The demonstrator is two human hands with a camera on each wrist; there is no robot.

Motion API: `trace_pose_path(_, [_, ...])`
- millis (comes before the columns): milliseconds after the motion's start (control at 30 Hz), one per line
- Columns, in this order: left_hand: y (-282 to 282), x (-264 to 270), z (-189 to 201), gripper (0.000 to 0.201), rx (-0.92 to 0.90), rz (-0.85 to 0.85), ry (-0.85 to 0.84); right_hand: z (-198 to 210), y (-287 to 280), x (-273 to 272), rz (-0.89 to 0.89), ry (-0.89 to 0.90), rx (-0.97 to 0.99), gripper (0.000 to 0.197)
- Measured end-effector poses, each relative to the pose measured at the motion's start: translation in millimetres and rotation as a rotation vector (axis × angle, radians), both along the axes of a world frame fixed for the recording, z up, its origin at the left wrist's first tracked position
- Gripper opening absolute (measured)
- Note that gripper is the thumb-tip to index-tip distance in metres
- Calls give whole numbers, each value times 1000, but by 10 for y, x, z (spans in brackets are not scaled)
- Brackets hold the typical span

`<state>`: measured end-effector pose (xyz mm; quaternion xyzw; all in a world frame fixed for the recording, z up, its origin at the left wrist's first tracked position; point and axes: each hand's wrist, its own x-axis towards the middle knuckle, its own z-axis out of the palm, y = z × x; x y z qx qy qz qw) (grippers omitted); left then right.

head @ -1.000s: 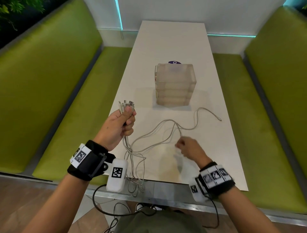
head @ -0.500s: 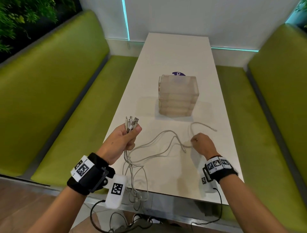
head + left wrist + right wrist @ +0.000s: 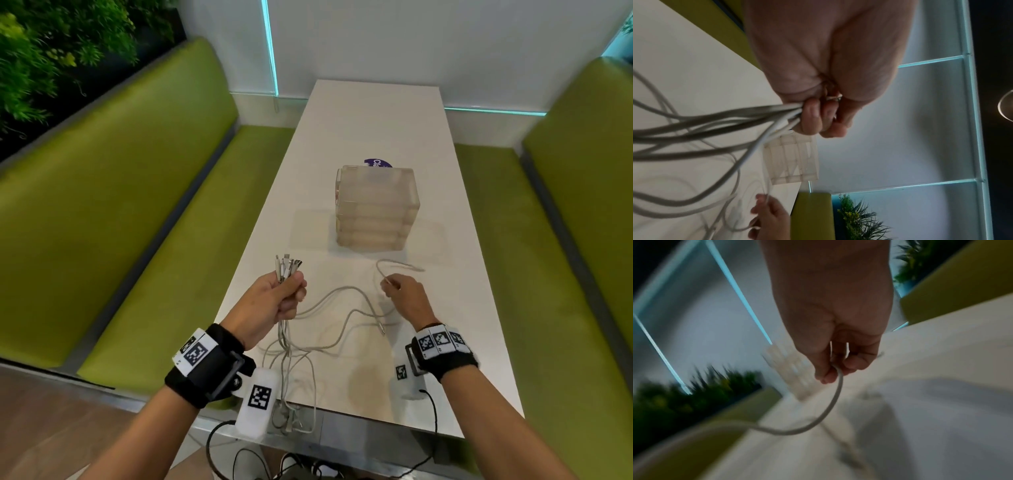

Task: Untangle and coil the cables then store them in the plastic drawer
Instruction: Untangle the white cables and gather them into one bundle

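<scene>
Right hand [image 3: 406, 297] moved rightward pinching one cable [image 3: 346, 301], left hand [image 3: 270, 301] gripping bundled cable ends [image 3: 287, 267]

Tangled grey cables [image 3: 329, 308] sprawled on table, translucent plastic drawer [image 3: 376, 205] upright behind, shut.

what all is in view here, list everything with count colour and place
cables: several, exact count unclear, pale grey-white, spread on the near table, loops hanging over the near edge
plastic drawer: one, translucent, mid-table
sticker: one, purple, on the table behind the drawer unit
table: one, white, centre
benches: two, green, either side of the table
plants: green, upper left
left hand: grips the bunched connector ends
right hand: pinches one cable end
</scene>
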<state>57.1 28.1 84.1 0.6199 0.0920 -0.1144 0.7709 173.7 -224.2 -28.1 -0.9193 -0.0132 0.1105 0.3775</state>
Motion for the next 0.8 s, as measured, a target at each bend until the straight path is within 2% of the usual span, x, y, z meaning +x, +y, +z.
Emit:
trace_pose_path(100, [-6, 46, -31, 23, -14, 112, 26, 435, 179, -289, 146, -105, 302, 15])
trace_pose_path(167, [2, 82, -59, 25, -83, 164, 45, 712, 272, -544, 314, -104, 396, 22])
trace_pose_path(267, [6, 123, -82, 28, -206, 205, 54, 922, 301, -781, 499, -132, 406, 32])
trace_pose_path(367, [5, 142, -76, 28, -291, 198, 64, 939, 253, -841, 590, -70, 343, 45])
trace_pose_path(433, [6, 148, -54, 28, -364, 234, 92, 956, 235, -861, 585, -30, 314, 45])
trace_pose_path(567, [23, 150, -22, 27, -511, 355, 145, 934, 219, -895, 482, 9, 371, 29])
trace_pose_path(800, [78, 182, -16, 19, -593, 441, 200, 752, 333, -1032, 397, 67, 422, 24])
